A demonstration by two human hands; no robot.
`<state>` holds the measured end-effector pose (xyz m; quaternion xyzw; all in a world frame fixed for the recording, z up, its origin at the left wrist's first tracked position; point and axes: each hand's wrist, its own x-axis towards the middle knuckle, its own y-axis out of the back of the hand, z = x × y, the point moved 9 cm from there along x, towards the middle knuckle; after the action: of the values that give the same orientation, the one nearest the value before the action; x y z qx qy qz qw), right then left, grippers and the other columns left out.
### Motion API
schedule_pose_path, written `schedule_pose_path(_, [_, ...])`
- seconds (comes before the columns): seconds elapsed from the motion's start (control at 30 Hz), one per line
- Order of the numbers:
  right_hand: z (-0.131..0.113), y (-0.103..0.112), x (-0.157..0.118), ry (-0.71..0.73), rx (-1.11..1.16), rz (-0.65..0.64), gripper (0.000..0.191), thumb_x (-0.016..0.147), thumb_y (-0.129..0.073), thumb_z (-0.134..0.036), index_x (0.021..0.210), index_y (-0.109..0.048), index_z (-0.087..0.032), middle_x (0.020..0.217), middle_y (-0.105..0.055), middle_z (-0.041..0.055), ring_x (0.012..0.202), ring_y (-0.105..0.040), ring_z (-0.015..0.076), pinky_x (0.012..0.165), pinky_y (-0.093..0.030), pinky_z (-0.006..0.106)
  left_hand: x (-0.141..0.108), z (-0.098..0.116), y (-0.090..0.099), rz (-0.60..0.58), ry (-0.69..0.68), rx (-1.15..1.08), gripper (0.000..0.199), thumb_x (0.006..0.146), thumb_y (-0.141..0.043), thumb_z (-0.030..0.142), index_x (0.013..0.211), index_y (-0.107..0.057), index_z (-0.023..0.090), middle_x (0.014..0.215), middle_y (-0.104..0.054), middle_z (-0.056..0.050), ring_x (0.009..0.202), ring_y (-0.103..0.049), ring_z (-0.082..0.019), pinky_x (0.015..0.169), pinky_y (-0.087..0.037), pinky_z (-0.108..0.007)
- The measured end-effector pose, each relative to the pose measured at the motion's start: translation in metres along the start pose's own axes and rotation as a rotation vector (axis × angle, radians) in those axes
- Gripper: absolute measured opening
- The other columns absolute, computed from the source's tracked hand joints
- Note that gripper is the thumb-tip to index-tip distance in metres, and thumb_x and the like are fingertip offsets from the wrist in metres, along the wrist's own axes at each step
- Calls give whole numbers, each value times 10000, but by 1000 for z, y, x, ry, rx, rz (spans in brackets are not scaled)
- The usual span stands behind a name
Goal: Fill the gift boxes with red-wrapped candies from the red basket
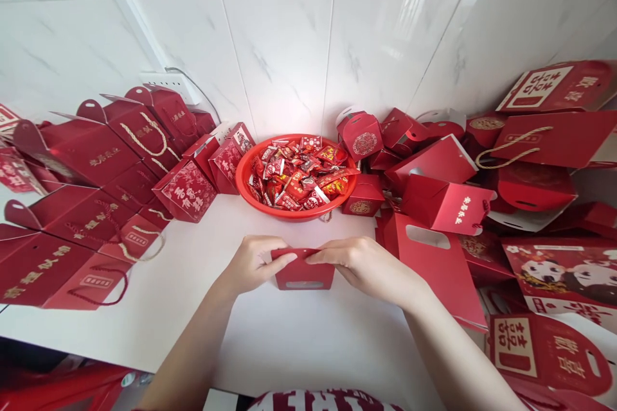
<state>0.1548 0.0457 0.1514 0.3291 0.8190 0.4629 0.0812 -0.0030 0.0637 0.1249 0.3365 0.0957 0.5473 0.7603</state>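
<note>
A small red gift box (304, 273) with a clear window low on its near face stands on the white table (202, 327). At its top left corner, my left hand (258, 263) pinches the upper edge between thumb and fingers. My right hand (359, 263) grips the same edge from the right, its fingertips on the near face. The far side of the box is hidden from me. Just behind it sits a round red basin (250, 196) heaped with wrapped candies (301, 173) in red wrappers.
Rows of red gift boxes (91, 148) with rope handles line the left side. More red boxes (434, 199) are piled on the right, close to my right forearm. A white tiled wall (284, 58) rises behind the table, with a power strip (168, 85) at left.
</note>
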Motion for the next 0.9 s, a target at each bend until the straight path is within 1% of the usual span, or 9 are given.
schedule_pose_path(0.1, [-10, -4, 0, 44, 7, -37, 550, 886, -415, 45, 1256, -672, -272, 1145, -734, 13, 973, -710, 180, 832, -553, 291, -17, 14, 5, 2, -55, 152, 208, 898, -622, 355, 803, -737, 210, 707, -718, -31, 596, -617, -144, 599, -490, -237])
schedule_pose_path(0.2, [-18, 1, -3, 48, -52, -1, 426, 960, -445, -60, 1288, -641, -250, 1216, -703, 51, 1032, -696, 201, 879, -561, 324, -42, 9, 25, 73, 3, 282, 199, 913, -599, 353, 827, -723, 223, 753, -728, -20, 626, -629, -141, 593, -482, -227])
schedule_pose_path(0.27, [-16, 12, -8, -19, -131, 76, 355, 997, -459, -154, 1309, -616, -221, 1251, -683, 88, 1054, -690, 232, 892, -567, 368, -60, -6, 56, 216, 150, 403, 234, 915, -584, 407, 848, -723, 231, 771, -729, -12, 652, -642, -153, 587, -475, -230])
schedule_pose_path(0.33, [-11, 24, -14, -95, -204, 142, 323, 1007, -469, -208, 1297, -610, -203, 1226, -692, 109, 1028, -696, 257, 860, -579, 400, -77, -26, 96, 396, 377, 608, 294, 908, -567, 477, 888, -728, 232, 717, -708, -16, 656, -646, -184, 615, -462, -263])
schedule_pose_path(0.4, [-6, 32, -20, -141, -255, 170, 296, 1007, -473, -216, 1262, -622, -200, 1183, -707, 111, 997, -702, 269, 823, -584, 407, -86, -44, 131, 499, 598, 827, 357, 902, -536, 520, 949, -727, 223, 640, -675, -37, 688, -653, -241, 655, -438, -310])
schedule_pose_path(0.5, [-2, 38, -24, -165, -296, 174, 270, 1006, -475, -215, 1224, -633, -194, 1152, -716, 104, 973, -705, 272, 801, -584, 407, -69, -65, 157, 457, 743, 993, 479, 939, -397, 564, 988, -703, 199, 688, -681, -94, 768, -655, -310, 657, -397, -349])
schedule_pose_path(0.67, [-2, 47, -32, -170, -320, 185, 269, 1022, -448, -246, 1214, -631, -208, 1144, -720, 88, 937, -714, 251, 753, -586, 377, -29, -84, 180, 434, 862, 1082, 624, 956, -244, 593, 1117, -667, 164, 914, -693, -208, 857, -639, -376, 645, -387, -392])
schedule_pose_path(0.77, [3, 64, -43, -210, -348, 252, 280, 1022, -434, -260, 1224, -623, -217, 1166, -714, 89, 956, -712, 254, 761, -585, 378, -17, -91, 191, 428, 871, 1065, 627, 961, -241, 573, 1142, -647, 131, 974, -666, -227, 896, -628, -389, 657, -387, -408])
schedule_pose_path(0.9, [22, 97, -67, -326, -335, 392, 288, 1020, -436, -314, 1220, -626, -232, 1156, -722, 72, 962, -714, 247, 790, -574, 369, -9, -97, 202, 435, 812, 1039, 607, 965, -260, 556, 1111, -631, 97, 920, -625, -187, 909, -601, -380, 679, -376, -418])
